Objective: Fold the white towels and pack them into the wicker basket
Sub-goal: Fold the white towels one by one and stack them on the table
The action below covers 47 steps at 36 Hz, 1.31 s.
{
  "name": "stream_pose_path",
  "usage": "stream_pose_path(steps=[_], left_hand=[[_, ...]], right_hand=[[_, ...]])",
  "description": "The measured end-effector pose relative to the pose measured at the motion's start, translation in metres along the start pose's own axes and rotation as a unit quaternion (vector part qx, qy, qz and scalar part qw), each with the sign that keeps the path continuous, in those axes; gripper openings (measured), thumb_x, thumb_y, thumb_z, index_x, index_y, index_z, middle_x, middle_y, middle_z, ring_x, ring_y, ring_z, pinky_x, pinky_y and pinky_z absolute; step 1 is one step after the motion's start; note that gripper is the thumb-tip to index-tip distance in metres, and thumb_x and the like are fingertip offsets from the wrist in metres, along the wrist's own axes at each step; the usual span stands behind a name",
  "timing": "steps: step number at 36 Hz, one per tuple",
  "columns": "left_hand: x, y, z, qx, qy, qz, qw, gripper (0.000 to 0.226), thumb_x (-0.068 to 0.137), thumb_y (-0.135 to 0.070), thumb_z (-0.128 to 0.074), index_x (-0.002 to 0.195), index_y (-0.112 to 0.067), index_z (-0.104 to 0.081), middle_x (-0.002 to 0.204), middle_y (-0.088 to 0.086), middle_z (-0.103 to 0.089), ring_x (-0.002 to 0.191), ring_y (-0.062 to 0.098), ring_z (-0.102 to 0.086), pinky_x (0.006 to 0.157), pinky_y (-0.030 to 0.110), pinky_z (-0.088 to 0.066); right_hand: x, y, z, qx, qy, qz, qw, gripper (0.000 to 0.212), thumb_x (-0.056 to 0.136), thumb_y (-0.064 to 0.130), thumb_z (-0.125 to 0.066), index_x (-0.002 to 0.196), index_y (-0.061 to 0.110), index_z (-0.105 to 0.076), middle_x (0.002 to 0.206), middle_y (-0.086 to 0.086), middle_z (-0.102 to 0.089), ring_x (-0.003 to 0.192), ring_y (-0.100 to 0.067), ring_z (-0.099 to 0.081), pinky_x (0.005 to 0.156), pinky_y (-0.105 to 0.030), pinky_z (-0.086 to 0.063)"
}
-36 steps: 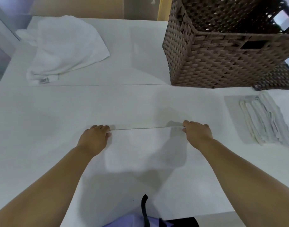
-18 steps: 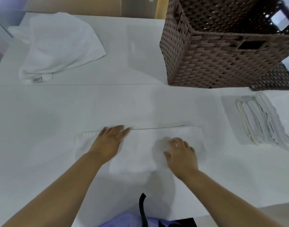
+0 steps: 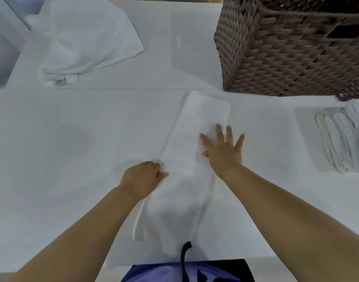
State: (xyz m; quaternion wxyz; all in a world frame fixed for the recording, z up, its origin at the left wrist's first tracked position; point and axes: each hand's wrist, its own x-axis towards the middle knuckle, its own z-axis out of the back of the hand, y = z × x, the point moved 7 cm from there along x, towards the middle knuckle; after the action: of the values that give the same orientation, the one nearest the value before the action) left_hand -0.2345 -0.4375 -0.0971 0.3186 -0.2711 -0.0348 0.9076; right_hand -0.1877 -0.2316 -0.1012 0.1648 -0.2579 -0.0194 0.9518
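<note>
Purple clothing (image 3: 164,271) with one black cord (image 3: 183,259) fills the near edge, just in front of a smooth white table (image 3: 72,139).

One white towel (image 3: 184,190), folded into a long narrow strip of soft terry, lies on the middle of the table and runs from the near edge away toward the far right. Part of its near end sits behind the cord.

Two bare hands are on it. The left hand (image 3: 143,179) sits at the strip's left edge with its fingers curled under. Whether they pinch the cloth cannot be told. The right hand (image 3: 223,151) lies flat on the strip's right side, a little farther away, with its fingers spread apart and holding nothing.

To the right, well apart from the strip, is one stack of folded pale cloths (image 3: 341,139) with ribbed edges. Their number cannot be counted.

Farther back on the right stands one brown wicker basket (image 3: 286,58), boxy and tightly woven, with its near corner close to the strip's far end.

At the far left lies a second white towel (image 3: 87,37), crumpled in a loose heap with a small label at its near hem.
</note>
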Motion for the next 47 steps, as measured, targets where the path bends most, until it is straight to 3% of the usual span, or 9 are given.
stream_pose_path(steps=[5, 13, 18, 21, 26, 31, 39, 43, 47], left_hand=[[0.004, -0.014, -0.002, -0.048, 0.001, 0.034, 0.998, 0.040, 0.096, -0.053, -0.036, 0.070, -0.023, -0.040, 0.069, -0.008, -0.045, 0.075, 0.018, -0.055, 0.065, 0.030, -0.045], [0.013, -0.001, -0.009, -0.269, -0.047, 0.179, 0.945, 0.044, 0.090, -0.040, -0.059, 0.122, -0.012, -0.048, 0.110, 0.004, -0.063, 0.098, 0.023, -0.060, 0.081, 0.033, -0.049], [0.011, -0.004, -0.013, -0.307, -0.034, 0.186, 0.933, 0.024, 0.090, -0.034, -0.059, 0.089, -0.011, -0.057, 0.079, -0.001, -0.058, 0.073, 0.016, -0.054, 0.057, 0.022, -0.037], [0.008, -0.001, -0.016, -0.347, -0.032, 0.188, 0.918, 0.027, 0.090, -0.033, -0.060, 0.072, -0.014, -0.051, 0.069, -0.001, -0.055, 0.067, 0.017, -0.053, 0.056, 0.024, -0.037], [-0.002, 0.002, -0.012, -0.482, -0.072, 0.199, 0.850, 0.020, 0.085, -0.023, -0.068, 0.077, -0.015, -0.052, 0.078, 0.001, -0.058, 0.068, 0.017, -0.054, 0.062, 0.027, -0.043], [-0.017, 0.000, 0.009, -0.596, -0.113, 0.171, 0.777, 0.026, 0.082, -0.011, -0.071, 0.095, -0.017, -0.050, 0.084, 0.000, -0.063, 0.068, 0.016, -0.058, 0.064, 0.028, -0.048], [-0.028, -0.010, 0.062, -0.595, -0.134, 0.067, 0.790, 0.037, 0.080, -0.003, -0.070, 0.106, -0.030, -0.067, 0.073, -0.001, -0.054, 0.067, 0.012, -0.056, 0.072, 0.020, -0.047], [-0.034, -0.017, 0.088, -0.526, -0.145, 0.035, 0.837, 0.060, 0.065, -0.003, -0.083, 0.115, -0.027, -0.061, 0.093, 0.001, -0.069, 0.083, 0.017, -0.067, 0.075, 0.020, -0.052], [-0.037, -0.021, 0.118, -0.384, -0.213, 0.012, 0.898, 0.052, 0.063, -0.010, -0.084, 0.109, -0.024, -0.064, 0.087, -0.009, -0.066, 0.081, 0.013, -0.063, 0.070, 0.015, -0.047]], right_hand=[[-0.010, -0.003, 0.001, 0.101, -0.029, -0.059, 0.993, 0.059, 0.102, 0.037, -0.032, 0.152, 0.026, -0.002, 0.159, -0.009, 0.008, 0.145, -0.032, 0.003, 0.117, -0.051, -0.011], [-0.050, -0.017, -0.029, 0.340, -0.014, -0.141, 0.930, 0.061, 0.093, 0.038, -0.056, 0.139, 0.006, -0.031, 0.134, -0.012, -0.042, 0.123, -0.029, -0.045, 0.097, -0.039, -0.044], [-0.056, -0.017, -0.046, 0.465, 0.045, -0.151, 0.871, 0.029, 0.091, 0.033, -0.060, 0.108, 0.010, -0.053, 0.100, -0.001, -0.059, 0.087, -0.017, -0.055, 0.072, -0.025, -0.042], [-0.055, -0.019, -0.047, 0.501, 0.064, -0.152, 0.849, 0.019, 0.091, 0.027, -0.061, 0.083, 0.011, -0.053, 0.078, -0.002, -0.057, 0.070, -0.017, -0.054, 0.064, -0.027, -0.044], [-0.060, -0.016, -0.047, 0.646, 0.076, -0.158, 0.743, 0.015, 0.087, 0.016, -0.068, 0.090, 0.010, -0.055, 0.098, -0.011, -0.066, 0.087, -0.027, -0.067, 0.077, -0.038, -0.057], [-0.072, -0.020, -0.029, 0.740, 0.024, -0.156, 0.653, 0.039, 0.083, 0.005, -0.071, 0.111, 0.019, -0.049, 0.100, -0.014, -0.067, 0.088, -0.028, -0.068, 0.074, -0.037, -0.058], [-0.085, -0.023, 0.031, 0.750, -0.016, -0.052, 0.659, 0.044, 0.082, -0.001, -0.070, 0.120, 0.019, -0.061, 0.099, -0.019, -0.069, 0.086, -0.022, -0.068, 0.080, -0.032, -0.058], [-0.087, -0.024, 0.062, 0.643, -0.058, -0.015, 0.764, 0.067, 0.067, -0.003, -0.081, 0.124, 0.022, -0.058, 0.100, -0.012, -0.067, 0.086, -0.018, -0.064, 0.073, -0.021, -0.055], [-0.093, -0.024, 0.099, 0.496, -0.149, -0.005, 0.856, 0.053, 0.066, 0.012, -0.082, 0.113, 0.026, -0.062, 0.095, 0.007, -0.063, 0.085, -0.012, -0.059, 0.063, -0.012, -0.043]])
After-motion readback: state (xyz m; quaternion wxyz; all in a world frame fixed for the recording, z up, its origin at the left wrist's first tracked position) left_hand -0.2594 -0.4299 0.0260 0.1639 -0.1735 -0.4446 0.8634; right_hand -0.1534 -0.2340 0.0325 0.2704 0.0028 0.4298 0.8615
